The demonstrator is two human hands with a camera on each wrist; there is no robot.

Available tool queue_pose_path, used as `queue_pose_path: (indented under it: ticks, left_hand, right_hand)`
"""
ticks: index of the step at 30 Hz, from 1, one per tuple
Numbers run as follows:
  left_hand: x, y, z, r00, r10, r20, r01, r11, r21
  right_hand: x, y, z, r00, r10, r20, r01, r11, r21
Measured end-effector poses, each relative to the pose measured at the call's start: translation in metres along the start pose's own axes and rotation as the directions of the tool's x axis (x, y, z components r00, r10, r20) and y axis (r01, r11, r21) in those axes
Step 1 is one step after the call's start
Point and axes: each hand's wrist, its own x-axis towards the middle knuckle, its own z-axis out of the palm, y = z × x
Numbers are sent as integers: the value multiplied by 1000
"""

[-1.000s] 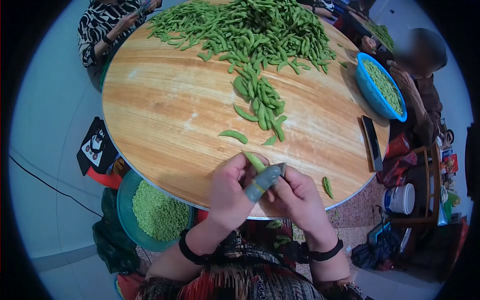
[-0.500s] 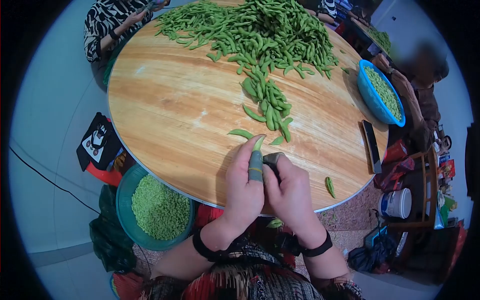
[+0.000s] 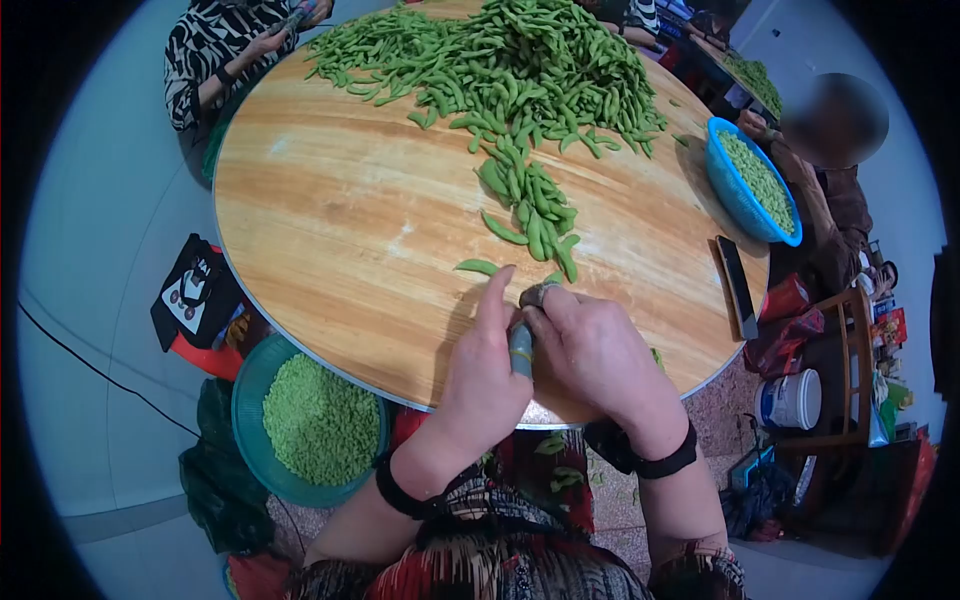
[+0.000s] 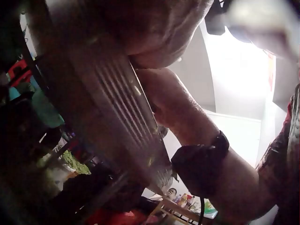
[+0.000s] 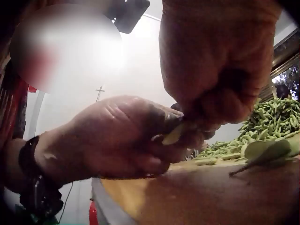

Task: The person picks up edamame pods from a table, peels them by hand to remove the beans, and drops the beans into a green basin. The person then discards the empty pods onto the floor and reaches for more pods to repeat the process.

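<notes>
Both hands meet over the near edge of the round wooden table (image 3: 330, 230). My left hand (image 3: 505, 322) has its forefinger stretched out, and its thumb wears a grey finger cover (image 3: 520, 350). My right hand (image 3: 545, 305) curls over that thumb from the right. In the right wrist view a pale green edamame pod (image 5: 174, 134) is pinched between the fingers of the left hand (image 5: 117, 140) and the right hand (image 5: 215, 70). In the head view the hands hide this pod.
A big pile of pods (image 3: 520, 60) covers the far side, with a smaller heap (image 3: 530, 205) and a lone pod (image 3: 477, 266) nearer. Shelled beans fill a teal basin (image 3: 248, 400) below left and a blue basin (image 3: 722, 175) at right. A phone (image 3: 737, 285) lies nearby. Other people sit around.
The hands have moved forward from the table's edge onto the wood. The pod that stuck up between them is now hidden, and the right hand has closed over the left thumb.
</notes>
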Motion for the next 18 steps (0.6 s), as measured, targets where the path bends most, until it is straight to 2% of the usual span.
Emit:
queue_pose_path:
  ticks: [2,4,5,6,7,8,10,11,13,14,16,17,18]
  left_hand:
    - [1,-5,-1,1000,17,0,-17,1000,-4]
    - [2,-7,-2,996,84,-1,-84,996,-40]
    - [3,-6,-4,996,87,2,-87,995,-39]
    - [3,-5,-9,993,-52,107,85,937,-338]
    - [4,-4,-12,957,-150,247,270,771,-577]
    - [5,-4,-14,957,-145,252,268,779,-567]
    - [1,-7,-14,939,-186,289,344,480,-807]
    - [0,-8,-13,939,-188,289,345,486,-803]
    - [-2,-9,-10,968,-152,200,251,656,-712]
    - [-2,-9,-8,967,-154,204,254,661,-706]
    - [-2,-10,-2,990,-88,109,130,869,-478]
    - [-1,-7,-1,990,-86,114,131,869,-476]
    - [0,-2,-2,976,-152,155,214,805,-554]
  right_hand:
    - [1,1,-2,997,35,62,-34,999,-17]
    - [-1,6,-1,998,61,28,-64,989,131]
    - [-1,9,-3,998,63,24,-66,989,132]
    - [1,11,-6,998,52,41,-59,979,197]
    - [2,13,-8,998,39,52,-52,963,264]
    - [2,12,-6,998,42,39,-51,962,269]
    - [1,7,1,999,49,-24,-38,939,342]
    - [-2,5,5,998,49,-28,-36,937,348]
    - [-7,2,13,997,24,-77,-7,975,222]
    - [-8,3,11,996,11,-86,9,975,222]
    - [-12,5,10,995,21,-97,0,978,209]
    - [-14,7,8,994,23,-104,-3,981,192]
    - [-15,10,9,994,26,-107,-5,981,192]
